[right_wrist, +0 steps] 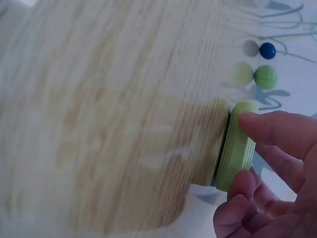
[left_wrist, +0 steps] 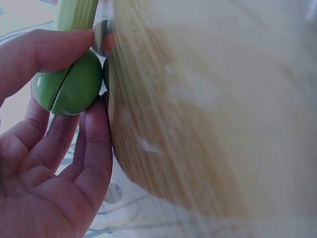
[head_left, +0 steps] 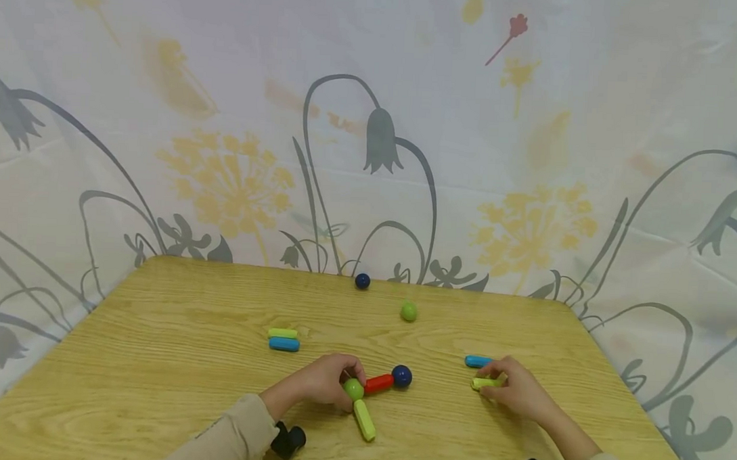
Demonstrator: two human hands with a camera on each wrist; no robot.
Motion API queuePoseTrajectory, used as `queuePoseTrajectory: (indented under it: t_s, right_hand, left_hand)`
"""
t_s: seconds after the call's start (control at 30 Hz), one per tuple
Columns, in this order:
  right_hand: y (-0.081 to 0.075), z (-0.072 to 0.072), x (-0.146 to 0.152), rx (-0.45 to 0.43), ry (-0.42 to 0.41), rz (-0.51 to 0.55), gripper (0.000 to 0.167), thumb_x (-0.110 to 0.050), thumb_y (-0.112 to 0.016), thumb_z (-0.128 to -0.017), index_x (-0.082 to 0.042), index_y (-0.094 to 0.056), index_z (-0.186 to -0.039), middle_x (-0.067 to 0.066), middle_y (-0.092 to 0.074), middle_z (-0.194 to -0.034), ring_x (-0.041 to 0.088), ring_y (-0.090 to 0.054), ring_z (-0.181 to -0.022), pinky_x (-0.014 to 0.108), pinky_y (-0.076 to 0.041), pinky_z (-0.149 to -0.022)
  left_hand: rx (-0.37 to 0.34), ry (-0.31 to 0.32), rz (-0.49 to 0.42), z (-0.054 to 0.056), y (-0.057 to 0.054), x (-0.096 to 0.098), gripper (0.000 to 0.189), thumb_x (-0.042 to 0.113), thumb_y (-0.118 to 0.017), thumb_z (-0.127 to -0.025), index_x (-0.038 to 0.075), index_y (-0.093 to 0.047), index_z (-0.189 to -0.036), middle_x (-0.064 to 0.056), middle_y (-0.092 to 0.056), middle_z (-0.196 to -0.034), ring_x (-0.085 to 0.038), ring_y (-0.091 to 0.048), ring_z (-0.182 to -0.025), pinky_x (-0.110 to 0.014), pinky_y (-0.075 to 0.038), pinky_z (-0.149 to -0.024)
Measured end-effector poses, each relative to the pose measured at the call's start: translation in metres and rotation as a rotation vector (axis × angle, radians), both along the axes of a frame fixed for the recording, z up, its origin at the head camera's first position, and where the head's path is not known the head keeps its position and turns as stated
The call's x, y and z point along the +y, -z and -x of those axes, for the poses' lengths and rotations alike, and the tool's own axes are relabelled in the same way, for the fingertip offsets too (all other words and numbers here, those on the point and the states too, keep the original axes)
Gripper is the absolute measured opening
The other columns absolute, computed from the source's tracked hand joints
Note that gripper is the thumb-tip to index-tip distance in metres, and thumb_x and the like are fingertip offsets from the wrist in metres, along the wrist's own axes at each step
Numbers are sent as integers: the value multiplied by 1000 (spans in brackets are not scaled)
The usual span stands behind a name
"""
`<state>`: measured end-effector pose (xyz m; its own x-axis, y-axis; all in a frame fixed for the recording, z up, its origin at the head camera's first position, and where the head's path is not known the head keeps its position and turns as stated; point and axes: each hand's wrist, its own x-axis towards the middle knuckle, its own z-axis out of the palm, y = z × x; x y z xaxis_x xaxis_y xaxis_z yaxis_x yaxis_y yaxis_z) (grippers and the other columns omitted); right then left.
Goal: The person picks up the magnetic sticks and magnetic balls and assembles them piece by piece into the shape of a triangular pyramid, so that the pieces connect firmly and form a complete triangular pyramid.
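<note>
Meeting a pale flower-printed backdrop [head_left: 441, 77], the wood-grain table [head_left: 189, 305] bears a green ball [head_left: 353, 390] mid-front, pinched by the left hand [head_left: 326, 381], and, farther right, a yellow-green stick [head_left: 484, 383] the right hand [head_left: 517, 389] pinches.

Two green balls [head_left: 353, 390], two navy balls [head_left: 402, 376], three lime rods [head_left: 364, 420], two blue rods [head_left: 284, 345], one red rod [head_left: 378, 384].

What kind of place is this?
Probably an indoor play or activity spot, though I can't tell which room. You can see a wood-grain table, colourful sticks and balls on it, and a flower-patterned backdrop behind.
</note>
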<state>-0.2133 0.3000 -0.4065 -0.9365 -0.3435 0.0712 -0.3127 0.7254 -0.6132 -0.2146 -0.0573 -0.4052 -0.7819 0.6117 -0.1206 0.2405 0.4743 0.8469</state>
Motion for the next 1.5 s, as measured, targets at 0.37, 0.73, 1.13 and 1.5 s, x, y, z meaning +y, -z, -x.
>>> queuePoseTrajectory:
  t_s: [0.37, 0.73, 1.13, 1.5]
  right_hand:
    - [-3, -9, -19, -28, -6, -19, 17, -17, -73, -80, -6, -68, -91, -1, -60, -82, 9, -46, -63, 25, -40, -53]
    - [0, -9, -47, -38, -43, 70, 19, -19, -74, -80, -4, -68, -90, -2, -60, -78, 7, -47, -58, 24, -42, -51]
    - [6, -5, -73, -70, -100, 97, 19, -19, -72, -81, -4, -68, -92, -3, -59, -75, 6, -47, -55, 24, -41, -47]
    - [6, -5, -91, -130, -117, 166, 19, -18, -74, -80, -2, -67, -88, -1, -60, -72, 8, -52, -52, 24, -45, -44]
  left_hand:
    - [25, -1, 6, 0, -2, 0, 32, -8, -74, -68, 10, -61, -90, 3, -57, -92, -16, -54, -83, -30, -46, -69]
    - [29, 7, -7, 0, 0, 0, 31, -8, -74, -68, 10, -61, -90, 3, -57, -91, -16, -53, -81, -28, -46, -68]
    - [30, 2, -2, 0, 1, 0, 31, -9, -74, -68, 10, -61, -90, 3, -57, -90, -15, -53, -80, -28, -46, -67]
    - [32, 12, -3, 0, 0, -1, 31, -8, -73, -68, 10, -61, -90, 3, -57, -89, -15, -53, -78, -27, -45, -65]
